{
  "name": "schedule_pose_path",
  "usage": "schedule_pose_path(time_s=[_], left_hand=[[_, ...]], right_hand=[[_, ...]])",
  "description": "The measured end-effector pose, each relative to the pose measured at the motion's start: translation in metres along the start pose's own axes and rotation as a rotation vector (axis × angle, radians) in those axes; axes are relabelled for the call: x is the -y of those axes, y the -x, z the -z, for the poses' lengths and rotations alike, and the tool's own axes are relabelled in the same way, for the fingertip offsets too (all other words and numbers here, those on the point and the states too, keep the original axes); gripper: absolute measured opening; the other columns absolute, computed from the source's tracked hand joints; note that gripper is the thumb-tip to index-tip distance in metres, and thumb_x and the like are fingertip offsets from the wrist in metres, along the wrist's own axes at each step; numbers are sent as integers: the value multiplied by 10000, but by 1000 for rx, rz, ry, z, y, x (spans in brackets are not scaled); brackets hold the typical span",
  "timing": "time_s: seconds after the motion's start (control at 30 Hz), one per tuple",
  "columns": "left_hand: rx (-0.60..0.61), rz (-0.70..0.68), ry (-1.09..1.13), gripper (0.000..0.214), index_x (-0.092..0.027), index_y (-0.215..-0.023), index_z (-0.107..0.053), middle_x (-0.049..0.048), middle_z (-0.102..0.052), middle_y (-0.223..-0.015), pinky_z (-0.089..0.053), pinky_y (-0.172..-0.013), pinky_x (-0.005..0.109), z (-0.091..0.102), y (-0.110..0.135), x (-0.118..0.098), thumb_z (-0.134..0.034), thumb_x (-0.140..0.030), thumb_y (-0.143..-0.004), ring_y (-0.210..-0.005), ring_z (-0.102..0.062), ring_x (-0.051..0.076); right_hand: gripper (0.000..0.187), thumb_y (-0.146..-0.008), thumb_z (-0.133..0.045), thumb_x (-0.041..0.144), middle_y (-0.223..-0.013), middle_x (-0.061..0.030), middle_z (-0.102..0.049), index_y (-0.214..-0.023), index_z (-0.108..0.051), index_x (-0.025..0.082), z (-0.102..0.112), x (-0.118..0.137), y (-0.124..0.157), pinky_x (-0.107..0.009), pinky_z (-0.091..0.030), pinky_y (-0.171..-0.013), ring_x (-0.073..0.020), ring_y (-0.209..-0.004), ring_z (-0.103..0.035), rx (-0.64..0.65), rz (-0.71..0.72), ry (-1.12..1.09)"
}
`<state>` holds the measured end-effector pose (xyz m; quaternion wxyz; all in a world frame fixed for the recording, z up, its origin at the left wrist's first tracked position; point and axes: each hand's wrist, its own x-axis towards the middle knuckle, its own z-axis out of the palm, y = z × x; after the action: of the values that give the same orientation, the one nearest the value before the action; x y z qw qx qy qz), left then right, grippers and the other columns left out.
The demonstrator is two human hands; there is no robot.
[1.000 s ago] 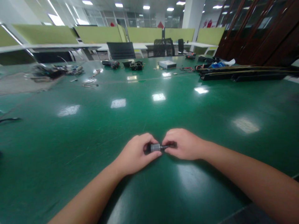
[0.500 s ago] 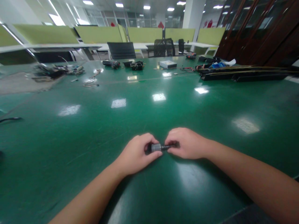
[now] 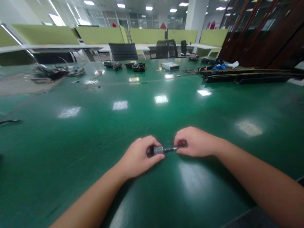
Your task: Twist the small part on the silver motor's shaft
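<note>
Low over the table, my left hand (image 3: 140, 157) is wrapped round the thick grey-and-black cylindrical handle (image 3: 158, 150) of a tool that looks like a screwdriver. A thin, shiny metal shaft (image 3: 169, 149) sticks out of the handle to the right, lying nearly level. My right hand (image 3: 193, 142) is closed, its thumb and fingertips pinching the far end of this shaft. The fingers partly hide a dark piece at that end, and I cannot make out its shape. Most of the handle's back end is covered by my left palm.
The green tabletop (image 3: 95, 142) reflects the ceiling lights. Along its far side lie a silver box (image 3: 170, 66), black devices (image 3: 139, 66), a thin cable (image 3: 92, 83) and long black strips (image 3: 247, 76). Tangled parts (image 3: 57, 71) sit far left. Beyond stand chairs (image 3: 123, 51) and green partitions.
My right hand has shifted right and slightly away along the shaft, so more bare metal shows between the hands. My left hand and the handle have stayed in place.
</note>
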<state>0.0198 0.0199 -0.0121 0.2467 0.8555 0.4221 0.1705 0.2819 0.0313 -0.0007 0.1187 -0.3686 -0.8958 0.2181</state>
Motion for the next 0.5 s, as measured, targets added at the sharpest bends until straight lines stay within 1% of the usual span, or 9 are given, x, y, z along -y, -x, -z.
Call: schedule_pose_path(time_s=[0.17,0.27,0.4,0.5], left_hand=[[-10,1,2,212,-221,-943,-690,-17,-644,-811,-397,-647,278,-1,1,1,-731,-402,-839,-707,-568,159],[-9,-2,5,207,-225,-947,-689,-19,-644,-813,-399,-644,276,0,1,2,-731,-397,-840,-705,-568,156],[-14,-9,6,206,-227,-938,-689,-20,-641,-803,-392,-634,276,1,1,1,-733,-401,-838,-697,-567,157],[-17,-17,11,202,-224,-932,-685,-20,-634,-797,-389,-631,275,1,1,1,-747,-382,-822,-698,-566,158]], right_hand=[[78,-794,-707,233,-783,-11,-692,-848,-730,182,10,-8,3,-253,-420,-643,-135,-699,-594,53,-67,5],[78,-794,-710,230,-780,-9,-693,-849,-731,179,12,-9,4,-246,-424,-631,-131,-692,-599,59,-70,-25],[66,-791,-721,217,-768,-1,-683,-844,-735,180,8,-5,2,-238,-430,-631,-124,-686,-600,51,-54,-69],[87,-798,-738,230,-796,-5,-691,-869,-744,180,0,0,-1,-238,-435,-651,-126,-707,-604,24,-31,-108]])
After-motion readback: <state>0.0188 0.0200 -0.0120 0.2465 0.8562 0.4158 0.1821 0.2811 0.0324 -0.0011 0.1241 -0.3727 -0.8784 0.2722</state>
